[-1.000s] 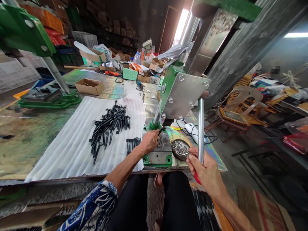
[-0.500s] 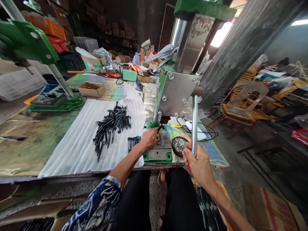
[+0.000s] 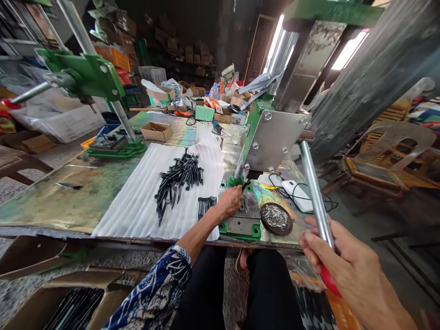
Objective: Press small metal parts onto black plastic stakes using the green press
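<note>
My left hand (image 3: pixel 231 201) reaches onto the base of a green arbor press (image 3: pixel 240 224), its fingers closed on a small black spike-like piece (image 3: pixel 245 183) below the ram. Most of that piece is hidden by the fingers and the press. My right hand (image 3: pixel 350 261) wraps round the press lever (image 3: pixel 316 192), a steel bar with a red end grip (image 3: pixel 330 280). Beside the base lies a round dark dish (image 3: pixel 277 219) of small shiny metal pins. Left of my left hand, a short row of black pieces (image 3: pixel 206 206) rests on white foam sheet (image 3: pixel 130 201), near a larger pile (image 3: pixel 180 176).
A second green press (image 3: pixel 82 75) stands at the left of the table. A small open cardboard box (image 3: pixel 156 132) and clutter sit farther back. To the right are a white device with a cable (image 3: pixel 297 195) and a chair (image 3: pixel 385 169). Below the table edge is a carton of black pieces (image 3: pixel 74 309).
The view has turned left. My right hand and the lever's lower end have swung outward to the right and nearer to me. My left hand stays at the press base.
</note>
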Tool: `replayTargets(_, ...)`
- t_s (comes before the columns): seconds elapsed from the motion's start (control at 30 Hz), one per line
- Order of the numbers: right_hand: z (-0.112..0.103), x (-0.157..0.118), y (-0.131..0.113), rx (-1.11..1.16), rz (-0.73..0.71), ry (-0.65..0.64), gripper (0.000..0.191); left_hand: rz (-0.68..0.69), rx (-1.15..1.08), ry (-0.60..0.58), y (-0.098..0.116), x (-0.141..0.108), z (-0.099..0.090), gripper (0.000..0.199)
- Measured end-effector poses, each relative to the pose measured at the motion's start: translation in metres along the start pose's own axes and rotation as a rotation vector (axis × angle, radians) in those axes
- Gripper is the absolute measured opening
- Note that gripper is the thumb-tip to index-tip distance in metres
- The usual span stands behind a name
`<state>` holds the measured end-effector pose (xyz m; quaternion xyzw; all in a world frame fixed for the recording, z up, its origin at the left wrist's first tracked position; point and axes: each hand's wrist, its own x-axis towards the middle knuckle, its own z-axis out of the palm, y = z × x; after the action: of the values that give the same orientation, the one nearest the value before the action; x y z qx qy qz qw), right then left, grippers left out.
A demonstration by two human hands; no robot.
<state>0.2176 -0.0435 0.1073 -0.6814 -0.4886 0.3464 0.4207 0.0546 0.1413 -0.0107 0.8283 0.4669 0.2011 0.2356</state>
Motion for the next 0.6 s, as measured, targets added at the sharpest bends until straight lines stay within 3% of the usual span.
replayTargets(0.13, -0.001, 0.001, -0.001, -0.002, 0.018, -0.037, 0.044, -0.042, -0.032, 0.036, -0.001, -0.007, -0.011, 0.013)
replayTargets(0.27, -0.004, -0.001, -0.002, 0.075, 0.053, -0.048, 0.05, -0.214, -0.058, 0.128, -0.015, -0.034, -0.034, 0.018)
replayTargets(0.37, -0.004, -0.002, 0.0, 0.123, 0.074, -0.056, 0.05, -0.379, 0.108, 0.033, -0.037, -0.06, -0.045, 0.016)
replayTargets(0.47, -0.003, -0.001, 0.002, 0.123, 0.086, -0.037, 0.051, -0.485, 0.214, -0.086, -0.057, -0.077, -0.041, 0.015)
replayTargets(0.6, -0.003, 0.0, 0.01, 0.142, 0.08, 0.043, 0.053, -0.54, 0.225, -0.11, -0.064, -0.084, -0.021, 0.023)
